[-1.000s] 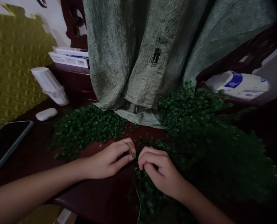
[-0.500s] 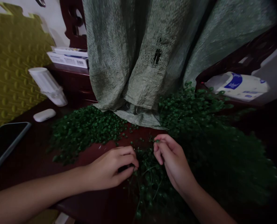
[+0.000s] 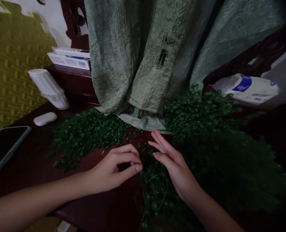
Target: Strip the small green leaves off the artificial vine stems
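The right hand (image 3: 178, 167) has opened, fingers spread near the stems (image 3: 154, 185) at lower centre. Only the left hand (image 3: 115, 166) now pinches a sprig (image 3: 136, 163).

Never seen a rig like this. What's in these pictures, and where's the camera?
There is no robot: one head-worn camera looks forward and down at a person's two bare hands. It takes every picture. The left hand pinches a green bit; the right hand is open, with nothing visible in it. On the dark red table lie a small green pile on the left, a larger leafy heap on the right, a phone and a white case.
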`<state>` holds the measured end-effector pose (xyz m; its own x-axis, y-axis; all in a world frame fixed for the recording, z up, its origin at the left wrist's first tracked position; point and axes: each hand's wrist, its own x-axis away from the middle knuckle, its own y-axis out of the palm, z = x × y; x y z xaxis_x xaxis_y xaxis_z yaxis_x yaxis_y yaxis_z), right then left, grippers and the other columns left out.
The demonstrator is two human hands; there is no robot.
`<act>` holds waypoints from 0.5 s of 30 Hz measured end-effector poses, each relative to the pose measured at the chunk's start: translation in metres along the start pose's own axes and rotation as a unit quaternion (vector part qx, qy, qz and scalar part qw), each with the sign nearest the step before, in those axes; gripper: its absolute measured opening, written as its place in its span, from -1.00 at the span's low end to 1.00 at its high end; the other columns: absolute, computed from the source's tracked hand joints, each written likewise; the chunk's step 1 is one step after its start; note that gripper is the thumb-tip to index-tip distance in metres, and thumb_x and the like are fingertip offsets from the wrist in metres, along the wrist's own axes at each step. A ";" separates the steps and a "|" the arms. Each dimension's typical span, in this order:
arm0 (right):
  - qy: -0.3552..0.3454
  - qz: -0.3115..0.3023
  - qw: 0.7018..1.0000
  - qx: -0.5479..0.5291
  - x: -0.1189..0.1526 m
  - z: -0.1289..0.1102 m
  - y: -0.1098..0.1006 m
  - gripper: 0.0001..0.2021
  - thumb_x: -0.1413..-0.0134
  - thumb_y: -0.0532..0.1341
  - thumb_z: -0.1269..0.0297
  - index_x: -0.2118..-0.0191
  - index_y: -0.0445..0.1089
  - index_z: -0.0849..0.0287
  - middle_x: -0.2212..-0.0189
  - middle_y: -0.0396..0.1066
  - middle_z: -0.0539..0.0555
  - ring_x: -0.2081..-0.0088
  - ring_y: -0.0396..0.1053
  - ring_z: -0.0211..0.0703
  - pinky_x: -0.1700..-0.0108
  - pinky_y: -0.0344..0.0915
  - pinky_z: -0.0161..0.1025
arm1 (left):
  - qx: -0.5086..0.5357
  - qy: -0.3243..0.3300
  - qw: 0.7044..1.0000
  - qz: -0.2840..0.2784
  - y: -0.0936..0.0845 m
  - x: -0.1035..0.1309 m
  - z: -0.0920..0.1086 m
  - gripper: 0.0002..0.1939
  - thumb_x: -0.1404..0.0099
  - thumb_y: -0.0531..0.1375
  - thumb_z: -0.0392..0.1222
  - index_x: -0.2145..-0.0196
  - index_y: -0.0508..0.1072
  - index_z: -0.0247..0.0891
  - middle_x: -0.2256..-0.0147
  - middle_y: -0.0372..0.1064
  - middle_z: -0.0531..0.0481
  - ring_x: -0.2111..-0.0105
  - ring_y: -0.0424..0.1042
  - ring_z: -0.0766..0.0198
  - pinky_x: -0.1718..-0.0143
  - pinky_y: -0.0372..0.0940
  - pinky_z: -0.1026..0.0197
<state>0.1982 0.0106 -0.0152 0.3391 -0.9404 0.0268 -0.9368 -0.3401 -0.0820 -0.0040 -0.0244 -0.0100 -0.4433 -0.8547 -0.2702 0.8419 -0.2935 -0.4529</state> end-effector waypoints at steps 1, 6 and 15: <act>0.008 0.000 1.000 0.004 0.001 -0.001 0.000 -0.41 -0.09 0.15 0.34 -0.26 0.15 -0.13 -0.22 0.23 0.08 -0.17 0.26 0.01 -0.07 0.29 -0.02 | 0.004 -0.008 1.000 0.008 0.000 0.000 -0.001 -0.82 -0.36 0.11 -0.29 0.32 0.50 -0.35 0.30 0.35 -0.07 0.30 0.39 0.31 0.23 0.27 0.29; -0.072 0.017 0.995 0.074 0.006 -0.004 0.004 -0.68 -0.10 0.19 0.31 0.00 0.42 -0.02 -0.16 0.27 0.07 -0.17 0.25 -0.03 -0.08 0.26 -0.10 | 0.018 -0.065 0.997 0.039 0.000 -0.002 -0.006 -0.79 -0.37 0.11 -0.24 0.38 0.48 -0.32 0.34 0.43 -0.03 0.30 0.41 0.29 0.21 0.25 0.28; -0.239 -0.003 0.943 0.233 0.016 0.000 0.016 -0.77 0.10 0.37 0.38 0.24 0.45 0.12 0.12 0.39 0.10 0.07 0.37 -0.05 0.02 0.29 -0.13 | 0.003 -0.066 0.998 0.018 0.001 0.000 -0.009 -0.82 -0.33 0.17 -0.21 0.38 0.51 -0.31 0.42 0.39 0.02 0.39 0.37 0.32 0.33 0.22 0.31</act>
<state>0.1886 -0.0096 -0.0156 0.4495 -0.7917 -0.4137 -0.8323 -0.2030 -0.5158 -0.0060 -0.0210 -0.0179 -0.3691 -0.9133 -0.1724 0.8586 -0.2640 -0.4394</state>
